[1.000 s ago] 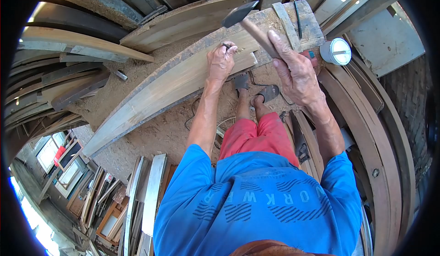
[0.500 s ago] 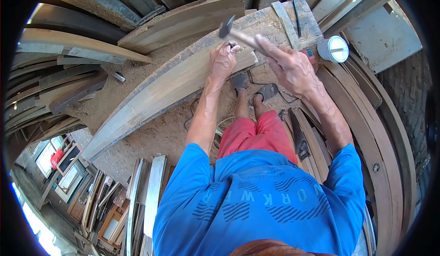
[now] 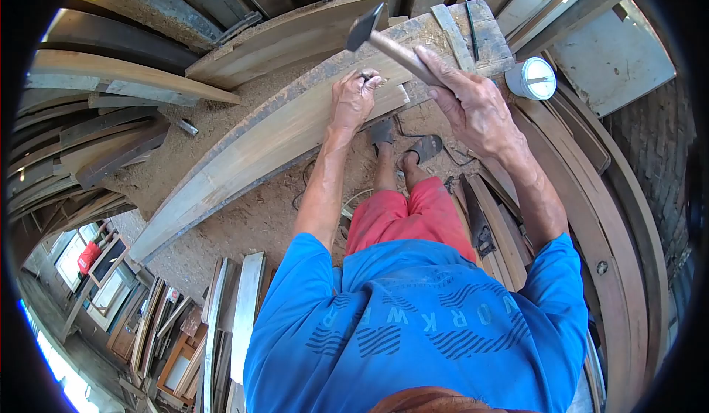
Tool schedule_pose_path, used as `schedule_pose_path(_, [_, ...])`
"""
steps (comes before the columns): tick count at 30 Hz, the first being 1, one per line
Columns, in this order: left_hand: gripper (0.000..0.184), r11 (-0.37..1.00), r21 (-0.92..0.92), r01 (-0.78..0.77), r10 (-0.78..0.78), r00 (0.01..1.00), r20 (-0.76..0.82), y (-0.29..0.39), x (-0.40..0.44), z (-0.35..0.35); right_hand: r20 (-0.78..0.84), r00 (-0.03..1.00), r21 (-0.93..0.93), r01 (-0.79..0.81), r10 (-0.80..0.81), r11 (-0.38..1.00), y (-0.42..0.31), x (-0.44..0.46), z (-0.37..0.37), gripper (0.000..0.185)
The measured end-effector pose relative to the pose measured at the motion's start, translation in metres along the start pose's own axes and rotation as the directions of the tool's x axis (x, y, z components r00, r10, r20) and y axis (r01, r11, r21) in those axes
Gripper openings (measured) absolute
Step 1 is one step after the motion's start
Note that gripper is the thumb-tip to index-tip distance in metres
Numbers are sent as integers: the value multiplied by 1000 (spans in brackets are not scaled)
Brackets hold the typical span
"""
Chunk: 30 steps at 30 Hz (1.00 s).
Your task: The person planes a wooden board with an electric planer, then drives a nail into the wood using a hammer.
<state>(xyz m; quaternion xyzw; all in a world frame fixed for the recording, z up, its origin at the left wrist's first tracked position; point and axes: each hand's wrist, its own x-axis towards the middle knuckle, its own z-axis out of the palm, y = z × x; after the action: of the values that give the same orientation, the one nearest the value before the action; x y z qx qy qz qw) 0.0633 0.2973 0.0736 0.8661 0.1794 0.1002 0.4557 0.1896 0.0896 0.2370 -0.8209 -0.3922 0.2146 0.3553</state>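
Observation:
My right hand (image 3: 476, 110) is wrapped round the wooden handle of a hammer (image 3: 401, 56). The dark hammer head is raised above and slightly right of my other fist. My left hand (image 3: 350, 103) is closed near the right end of a pale wooden board (image 3: 258, 147), around a thin tool with a dark top (image 3: 367, 75). Most of that tool is hidden by my fingers, so its kind does not show. The board lies lengthwise on a worn plank bench (image 3: 491, 32).
A wood strip (image 3: 453, 36) and a dark thin rod (image 3: 471, 29) lie at the bench's right end. Beside it stands a white lidded bucket (image 3: 533, 79). Curved planks (image 3: 583, 213) are on the right, stacked timber (image 3: 81, 132) on the left. Sawdust covers the floor.
The hammer has risen a little, its head moving up and left in view. My left hand keeps its closed grip near the board's end, with only a slight shift.

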Motion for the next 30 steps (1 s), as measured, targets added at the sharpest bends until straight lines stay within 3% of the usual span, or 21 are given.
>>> schedule_pose_path(1, [12,999,-25,31,-31,1000,-6,1,1,0,-139,986,64,96,-86,993,0,0,3,56])
schedule_pose_path(3, [13,995,-86,42,-42,999,3,-2,2,-2,-249,949,114,226,-192,968,-6,9,4,56])
schedule_pose_path(5, [14,992,-103,71,-69,997,21,-4,-3,-2,-190,962,121,219,-194,968,-7,11,5,57])
schedule_pose_path(7, [16,992,-79,95,-93,995,38,-2,-1,-2,26,995,58,92,-94,994,-6,12,1,60])
schedule_pose_path(10, [18,970,66,234,-239,966,96,2,-2,-4,391,911,-350,15,132,937,-6,30,-16,54])
schedule_pose_path(13, [18,1000,-1,-27,27,1000,-9,-6,-2,0,110,989,-97,106,-95,990,-17,20,-17,54])
schedule_pose_path(14, [19,1000,-23,3,-3,1000,-4,-9,-4,2,-118,960,26,260,-255,965,-13,19,-4,53])
schedule_pose_path(16, [19,996,-63,55,-55,998,7,-8,-4,2,156,987,-151,59,-35,987,-14,19,-5,54])
schedule_pose_path(18, [18,996,-47,81,-80,997,21,-8,-6,2,326,933,-287,-58,154,956,-4,26,-6,54])
schedule_pose_path(21, [19,986,-113,123,-125,992,-9,4,-1,-2,187,978,-70,-78,90,994,-2,17,-13,55])
schedule_pose_path(22, [19,978,-148,144,-148,989,-18,15,0,-7,-22,999,68,31,-29,997,0,11,-2,53])
schedule_pose_path(25, [19,998,55,34,-33,999,-13,28,9,-22,-196,979,119,-37,60,992,10,2,12,51])
schedule_pose_path(26, [17,990,138,32,-32,999,-5,25,10,-21,-248,967,84,-44,63,996,24,1,23,51])
schedule_pose_path(30, [19,992,-75,105,-111,990,-82,12,4,-13,-328,923,-105,-250,203,963,91,-19,76,51])
